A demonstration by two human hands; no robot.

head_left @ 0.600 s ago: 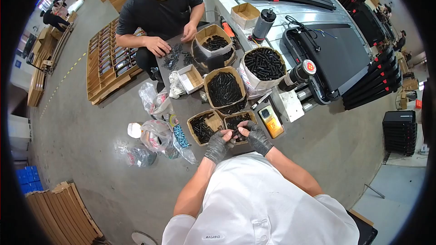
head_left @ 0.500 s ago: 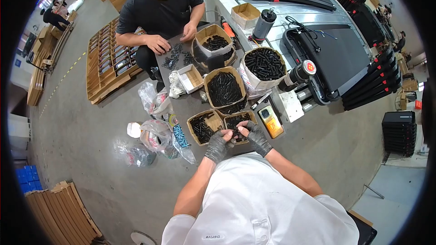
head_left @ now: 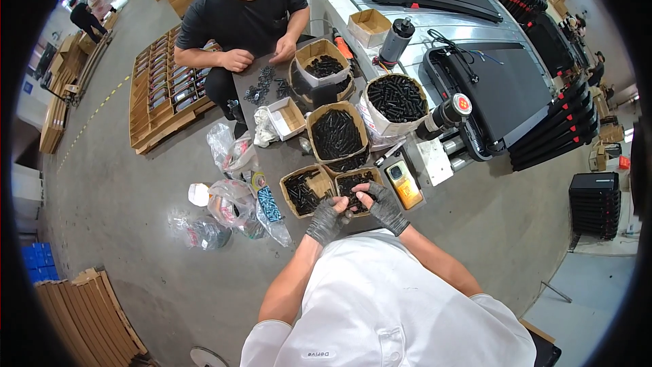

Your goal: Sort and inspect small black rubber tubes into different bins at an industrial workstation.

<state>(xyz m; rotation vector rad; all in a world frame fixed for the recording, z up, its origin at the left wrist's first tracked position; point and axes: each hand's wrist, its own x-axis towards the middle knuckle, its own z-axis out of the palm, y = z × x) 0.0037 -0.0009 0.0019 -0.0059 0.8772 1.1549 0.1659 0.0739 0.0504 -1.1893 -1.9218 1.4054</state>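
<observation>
My left hand and my right hand, both in dark fingerless gloves, meet over the front right cardboard box. Their fingertips are pinched together; whatever small dark piece is between them is too small to make out. Black small parts fill that box, partly hidden by my hands. Beside it, nearest my left hand, the front left box contains black bolt-like pieces. Just beyond, a fuller box has more of these black pieces. A phone with a yellow-orange screen lies right of my right hand.
Across the table a co-worker sits by loose dark rings. A small cardboard tray and more boxes of black parts stand between us. Plastic bags lie left. Black motor-like cylinders stand on the roller line at right.
My hands stay pinched over the front right box, with only slight finger movement. The co-worker's hand on the left has drawn back from the loose rings and curled up.
</observation>
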